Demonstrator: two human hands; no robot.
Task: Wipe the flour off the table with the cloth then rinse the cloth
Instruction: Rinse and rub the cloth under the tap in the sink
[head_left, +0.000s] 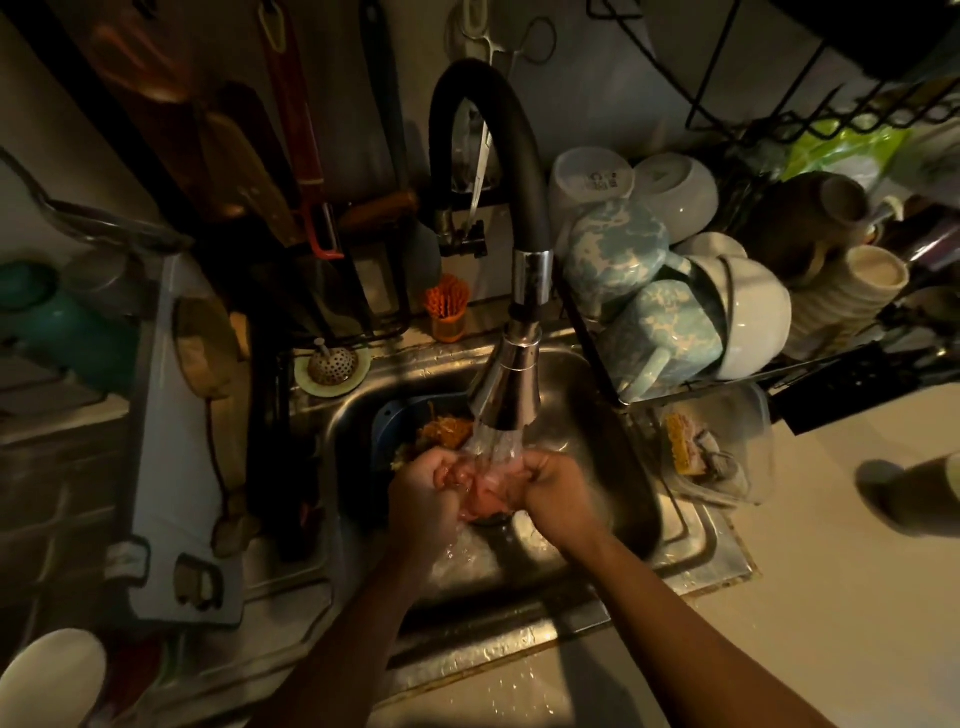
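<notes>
Dim kitchen light falls on a steel sink (691, 525) set in a pale counter (831, 597), and the work is at its middle. A pinkish cloth (480, 493) is bunched up under the running water, above the basin and not lying in it. The left hand (423, 488) grips it from nine o'clock and the right hand (556, 488) from three o'clock, each with fingers curled round the wet fabric and knuckles close together, as if rubbing or squeezing it between them.

At twelve o'clock from the cloth hangs the chrome tap head (506, 395) on its black hose, its spray landing straight on the fabric and splashing down the basin towards six o'clock. At about eleven o'clock a blue strainer basket (387, 421) holds orange food scraps. Further out at three o'clock a clear tub (748, 415) with a yellow sponge sits on the rim, and at one o'clock a dish rack (592, 343) carries mottled blue mugs and white bowls. A small orange brush holder (448, 317) stands on the ledge at twelve o'clock.

I judge the wiping to be finished — the cloth is at the sink, and the stretch of counter in view shows no flour I can make out, though the dimness hides detail. The rinse is under way. What remains, as I read it, is to work the flour out, wring the cloth and shut off the water.
</notes>
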